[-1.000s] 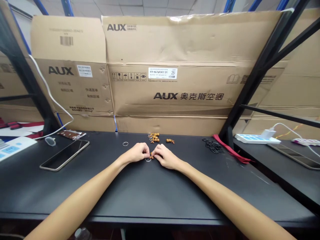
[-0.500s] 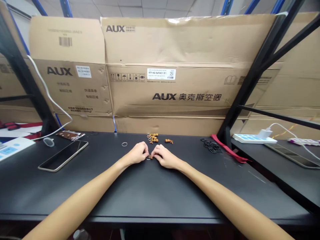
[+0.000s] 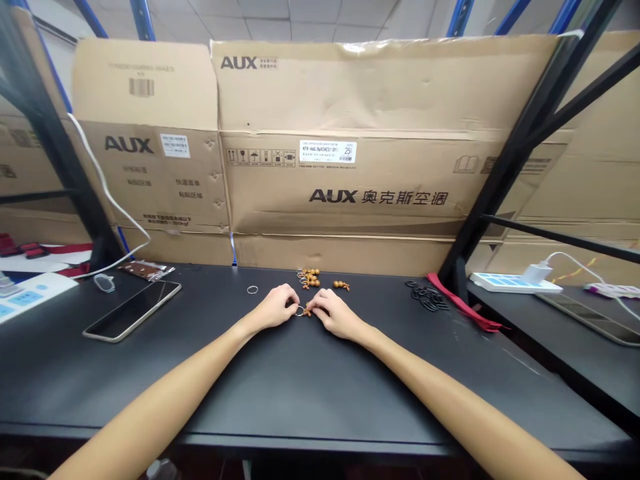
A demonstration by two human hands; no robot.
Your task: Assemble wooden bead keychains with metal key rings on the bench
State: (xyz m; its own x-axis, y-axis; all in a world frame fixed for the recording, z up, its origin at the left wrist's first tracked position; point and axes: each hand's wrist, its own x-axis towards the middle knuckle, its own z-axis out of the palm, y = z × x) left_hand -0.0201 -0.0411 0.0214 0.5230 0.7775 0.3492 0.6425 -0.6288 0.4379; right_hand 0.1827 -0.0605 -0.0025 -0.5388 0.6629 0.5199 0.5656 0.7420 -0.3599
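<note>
My left hand pinches a metal key ring just above the dark table. Beside it my right hand is closed on a small brown beaded pendant, which touches the ring; whether it is threaded on I cannot tell. Behind the hands lies a cluster of wooden bead pendants, some with rings. One separate bead pendant rests to its right. A loose key ring lies flat left of my left hand.
A phone lies on the table at left, near a power strip. Black clips and a red strap are at right. Cardboard stands along the back between black posts.
My hands have moved slightly apart, and more of the ring and pendant shows between them. The whole view has shifted a little.
</note>
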